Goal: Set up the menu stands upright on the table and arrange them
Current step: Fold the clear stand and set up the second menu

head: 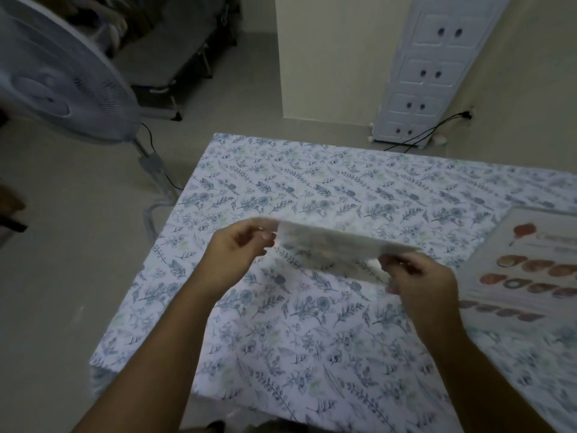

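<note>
I hold a clear menu stand [327, 248] in the air above the middle of the table [281, 354]. It is motion-blurred and tilted nearly flat, so the floral cloth shows through it. My left hand [237, 248] pinches its left end and my right hand [418, 279] grips its right end. A second menu stand [524, 270] lies flat on the table at the right edge of the view, showing a menu sheet with pictures of round brown food items. Part of it runs out of frame.
A white standing fan [59, 73] stands on the floor left of the table, its cord trailing on the tiles. A white plastic drawer cabinet [427, 73] leans by the far wall, with a black cable [427, 132] plugged in beside it. A dark bench sits at the back left.
</note>
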The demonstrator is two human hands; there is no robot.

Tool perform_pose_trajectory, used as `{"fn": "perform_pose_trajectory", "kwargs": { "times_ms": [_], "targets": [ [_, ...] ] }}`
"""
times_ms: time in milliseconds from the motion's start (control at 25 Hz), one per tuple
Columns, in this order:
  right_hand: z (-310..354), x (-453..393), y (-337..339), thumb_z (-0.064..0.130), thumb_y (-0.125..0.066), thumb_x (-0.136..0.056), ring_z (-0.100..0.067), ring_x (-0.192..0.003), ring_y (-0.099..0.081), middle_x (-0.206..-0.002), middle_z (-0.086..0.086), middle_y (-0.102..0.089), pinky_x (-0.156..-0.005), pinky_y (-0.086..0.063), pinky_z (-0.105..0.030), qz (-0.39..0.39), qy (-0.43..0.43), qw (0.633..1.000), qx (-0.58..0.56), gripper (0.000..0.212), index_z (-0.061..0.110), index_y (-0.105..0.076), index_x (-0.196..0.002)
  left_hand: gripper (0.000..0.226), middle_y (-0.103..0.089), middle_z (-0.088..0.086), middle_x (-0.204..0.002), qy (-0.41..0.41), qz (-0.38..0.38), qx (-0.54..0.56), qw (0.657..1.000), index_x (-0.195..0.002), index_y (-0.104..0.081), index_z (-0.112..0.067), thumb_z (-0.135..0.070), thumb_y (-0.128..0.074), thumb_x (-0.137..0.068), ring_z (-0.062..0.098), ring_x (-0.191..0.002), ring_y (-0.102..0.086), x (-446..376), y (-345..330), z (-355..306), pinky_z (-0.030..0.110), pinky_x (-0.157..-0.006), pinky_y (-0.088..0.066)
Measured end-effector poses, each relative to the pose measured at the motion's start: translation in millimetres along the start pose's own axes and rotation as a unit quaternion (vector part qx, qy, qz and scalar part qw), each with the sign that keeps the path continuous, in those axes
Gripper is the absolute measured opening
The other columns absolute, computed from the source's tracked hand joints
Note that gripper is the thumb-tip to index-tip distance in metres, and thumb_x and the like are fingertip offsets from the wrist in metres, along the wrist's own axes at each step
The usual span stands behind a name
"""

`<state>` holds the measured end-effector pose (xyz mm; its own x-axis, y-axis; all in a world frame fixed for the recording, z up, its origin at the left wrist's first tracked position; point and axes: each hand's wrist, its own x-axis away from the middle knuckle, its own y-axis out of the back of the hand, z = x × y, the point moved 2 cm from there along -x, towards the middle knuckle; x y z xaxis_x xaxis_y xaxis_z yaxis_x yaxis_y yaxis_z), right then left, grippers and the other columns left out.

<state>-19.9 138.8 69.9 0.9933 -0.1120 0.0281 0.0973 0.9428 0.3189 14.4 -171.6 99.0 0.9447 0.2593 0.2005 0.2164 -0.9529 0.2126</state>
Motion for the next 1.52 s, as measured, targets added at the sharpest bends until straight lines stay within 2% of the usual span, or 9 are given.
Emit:
{"fn": "perform_pose_trajectory", "kwargs": {
  "times_ms": [160, 240, 360, 640, 960, 1120, 1200, 1360, 1520],
  "targets": [
    [26.3, -20.2, -10.9, 0.015, -0.072, -0.091, -0.011, -0.085, -0.066, -0.093, 0.004, -0.071, -0.074, -0.048, -0.011, -0.031, 0.110, 0.990, 0.087, 0.015, 0.016, -0.079, -0.104, 0.014, -0.063, 0.009, -0.085, -0.152, -0.081, -0.195, 0.965, -0.090, -0.075, -0.017, -0.021, -0.065, -0.099, 0.009, -0.075, -0.058, -20.9, 11.6, -9.7, 0.021, -0.070, -0.047],
    [30.1, -21.3, -19.3, 0.017, -0.068, -0.094, 0.003, -0.082, -0.067, -0.090, 0.016, -0.072, -0.071, -0.052, -0.012, -0.008, 0.086, 0.995, 0.048, 0.013, 0.026, -0.075, -0.100, 0.014, -0.069, 0.005, -0.096, -0.147, -0.084, -0.157, 0.973, -0.094, -0.075, -0.025, -0.022, -0.063, -0.101, 0.003, -0.088, -0.064, -24.5, 14.1, -8.0, 0.015, -0.078, -0.051],
    [26.1, -24.1, -35.9, 0.017, -0.066, -0.095, 0.004, -0.081, -0.068, -0.089, 0.018, -0.073, -0.068, -0.054, -0.013, 0.007, 0.070, 0.997, 0.028, 0.012, 0.028, -0.071, -0.094, 0.020, -0.081, -0.005, -0.104, -0.096, -0.065, -0.010, 0.993, -0.100, -0.077, -0.028, -0.019, -0.059, -0.103, 0.012, -0.102, -0.076, -25.7, 15.3, 0.0, 0.032, -0.088, -0.062],
    [5.4, -18.8, -57.3, 0.017, -0.067, -0.095, 0.007, -0.073, -0.067, -0.082, 0.012, -0.071, -0.058, -0.052, -0.009, -0.022, 0.056, 0.997, 0.046, 0.006, 0.021, -0.068, -0.091, 0.020, -0.081, -0.004, -0.101, -0.070, -0.112, -0.039, 0.990, -0.108, -0.079, -0.020, -0.026, -0.060, -0.102, 0.016, -0.098, -0.076, -34.2, 15.0, 37.3, 0.045, -0.086, -0.063],
    [7.1, -10.7, -59.4, 0.021, -0.062, -0.099, 0.007, -0.077, -0.067, -0.084, 0.015, -0.069, -0.058, -0.045, -0.003, -0.034, 0.095, 0.989, 0.107, 0.006, 0.021, -0.068, -0.099, 0.016, -0.074, -0.021, -0.090, -0.099, -0.149, -0.078, 0.981, -0.104, -0.074, -0.030, -0.030, -0.058, -0.103, -0.013, -0.082, -0.068, -23.8, 6.0, 31.1, 0.012, -0.067, -0.055],
    [14.0, 5.3, -39.5, 0.032, -0.057, -0.101, 0.013, -0.095, -0.062, -0.110, 0.018, -0.066, -0.079, -0.047, -0.009, 0.056, 0.088, 0.984, 0.142, 0.033, 0.023, -0.062, -0.132, 0.042, -0.067, -0.011, -0.140, -0.088, -0.144, -0.124, 0.978, -0.144, -0.060, -0.030, -0.042, -0.051, -0.105, 0.002, -0.129, -0.059, 2.1, -1.3, 28.4, 0.032, -0.104, -0.053],
    [7.7, 15.8, -22.0, 0.046, -0.052, -0.100, -0.005, -0.130, -0.051, -0.141, 0.007, -0.058, -0.105, -0.042, -0.029, 0.093, 0.107, 0.963, 0.227, 0.052, 0.023, -0.050, -0.147, 0.058, -0.044, -0.002, -0.163, -0.063, -0.161, -0.168, 0.970, -0.159, -0.039, -0.024, -0.044, -0.047, -0.105, 0.014, -0.151, -0.037, 26.0, -12.7, 26.7, 0.041, -0.122, -0.036],
    [-4.8, 42.6, 31.5, 0.061, -0.040, -0.099, -0.011, -0.156, -0.010, -0.169, 0.006, -0.020, -0.125, -0.005, -0.036, 0.170, 0.127, 0.915, 0.342, 0.072, 0.024, -0.028, -0.160, 0.063, -0.032, 0.002, -0.169, -0.075, -0.159, -0.251, 0.952, -0.162, -0.030, -0.018, -0.043, -0.043, -0.106, 0.019, -0.160, -0.017, 87.6, -66.4, 18.6, 0.044, -0.130, -0.014],
    [-25.9, 70.6, 92.5, 0.069, -0.034, -0.096, -0.009, -0.157, 0.000, -0.171, 0.008, -0.009, -0.126, 0.000, -0.036, 0.181, 0.128, 0.895, 0.387, 0.081, 0.025, -0.018, -0.162, 0.069, -0.028, 0.002, -0.171, -0.099, -0.104, -0.307, 0.941, -0.163, -0.029, -0.017, -0.049, -0.038, -0.103, 0.015, -0.160, -0.015, 131.9, -142.4, 13.0, 0.036, -0.130, -0.007]
  ]
}}
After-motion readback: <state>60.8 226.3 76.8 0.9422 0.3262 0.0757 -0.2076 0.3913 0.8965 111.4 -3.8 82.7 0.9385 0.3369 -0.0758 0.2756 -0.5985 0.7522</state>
